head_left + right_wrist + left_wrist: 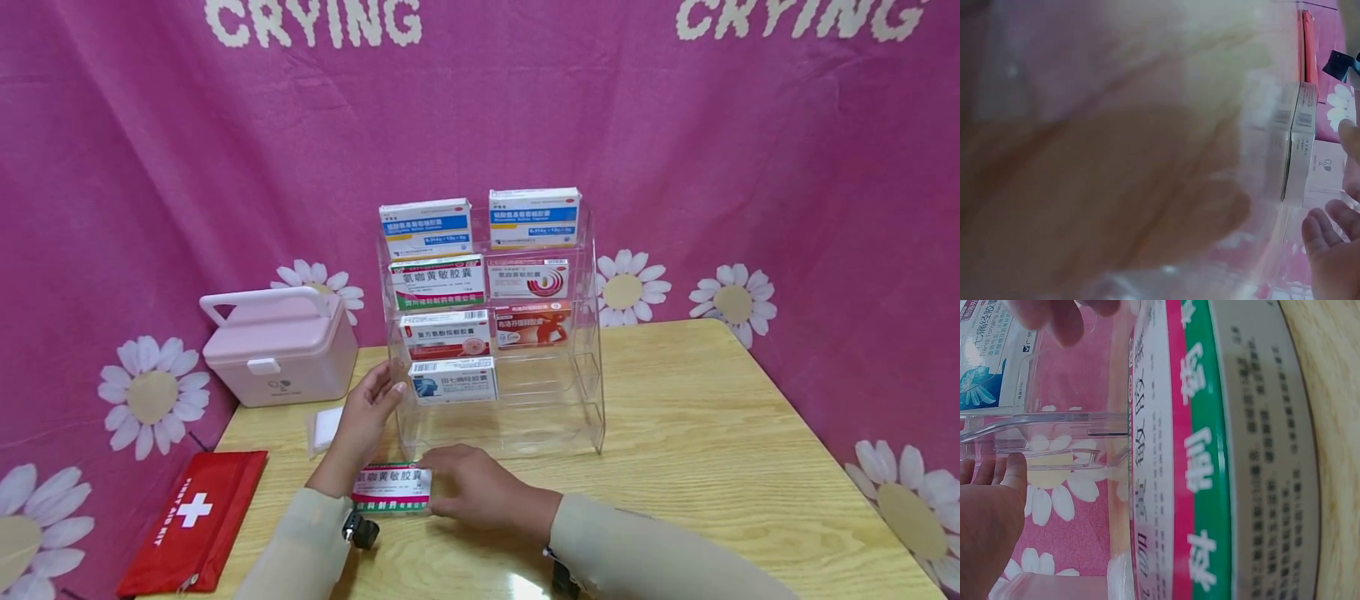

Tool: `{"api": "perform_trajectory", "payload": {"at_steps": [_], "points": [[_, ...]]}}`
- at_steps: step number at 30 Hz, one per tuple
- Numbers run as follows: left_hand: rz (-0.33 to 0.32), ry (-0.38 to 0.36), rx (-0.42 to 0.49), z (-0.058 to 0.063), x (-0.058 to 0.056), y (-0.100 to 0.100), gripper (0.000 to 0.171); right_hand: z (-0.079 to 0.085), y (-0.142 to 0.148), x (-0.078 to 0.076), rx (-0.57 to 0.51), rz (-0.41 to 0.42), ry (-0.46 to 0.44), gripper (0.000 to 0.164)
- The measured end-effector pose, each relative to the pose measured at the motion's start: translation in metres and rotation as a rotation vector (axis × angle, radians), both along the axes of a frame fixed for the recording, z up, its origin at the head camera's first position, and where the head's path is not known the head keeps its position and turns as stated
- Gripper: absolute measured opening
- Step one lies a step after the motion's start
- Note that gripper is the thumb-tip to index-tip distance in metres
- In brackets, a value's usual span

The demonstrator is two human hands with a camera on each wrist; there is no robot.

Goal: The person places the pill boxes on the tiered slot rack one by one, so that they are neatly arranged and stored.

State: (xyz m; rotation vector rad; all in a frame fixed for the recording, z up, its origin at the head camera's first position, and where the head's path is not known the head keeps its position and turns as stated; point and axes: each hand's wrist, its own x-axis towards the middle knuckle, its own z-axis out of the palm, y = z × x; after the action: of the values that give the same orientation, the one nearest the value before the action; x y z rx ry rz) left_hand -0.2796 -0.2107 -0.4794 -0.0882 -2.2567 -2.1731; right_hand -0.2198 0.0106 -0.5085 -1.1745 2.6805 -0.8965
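Note:
A clear stepped display rack stands on the table and holds several medicine boxes. My left hand is at the rack's left side, fingertips by the clear panel, also visible in the left wrist view. Flat on the table before the rack lies a white medicine box with pink and green bands; its printed edge fills much of the left wrist view. My right hand is at that box's right end, thumb and fingers spread. In the right wrist view, the fingers appear loosely extended beside the box's end.
A pink lidded case with a handle stands at the back left. In front of it lie a small white packet and a red first aid pouch. Behind the table hangs a pink cloth with daisies.

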Motion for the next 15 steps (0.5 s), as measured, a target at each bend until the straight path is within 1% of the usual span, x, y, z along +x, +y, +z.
{"api": "perform_trajectory", "payload": {"at_steps": [5, 9, 12, 15], "points": [[-0.005, 0.018, -0.005, 0.000, 0.000, 0.000, 0.058, -0.004, -0.005, -0.004, 0.091, 0.017, 0.091, 0.059], [0.001, 0.017, -0.001, -0.001, -0.001, 0.000, 0.058, -0.005, -0.009, -0.005, 0.155, 0.035, 0.133, 0.056], [0.006, 0.011, 0.002, -0.002, -0.001, -0.001, 0.059, -0.007, -0.011, -0.006, 0.174, 0.045, 0.155, 0.053], [0.004, 0.007, -0.003, -0.002, -0.001, -0.001, 0.059, -0.007, -0.011, -0.007, 0.171, 0.057, 0.176, 0.048]]}}
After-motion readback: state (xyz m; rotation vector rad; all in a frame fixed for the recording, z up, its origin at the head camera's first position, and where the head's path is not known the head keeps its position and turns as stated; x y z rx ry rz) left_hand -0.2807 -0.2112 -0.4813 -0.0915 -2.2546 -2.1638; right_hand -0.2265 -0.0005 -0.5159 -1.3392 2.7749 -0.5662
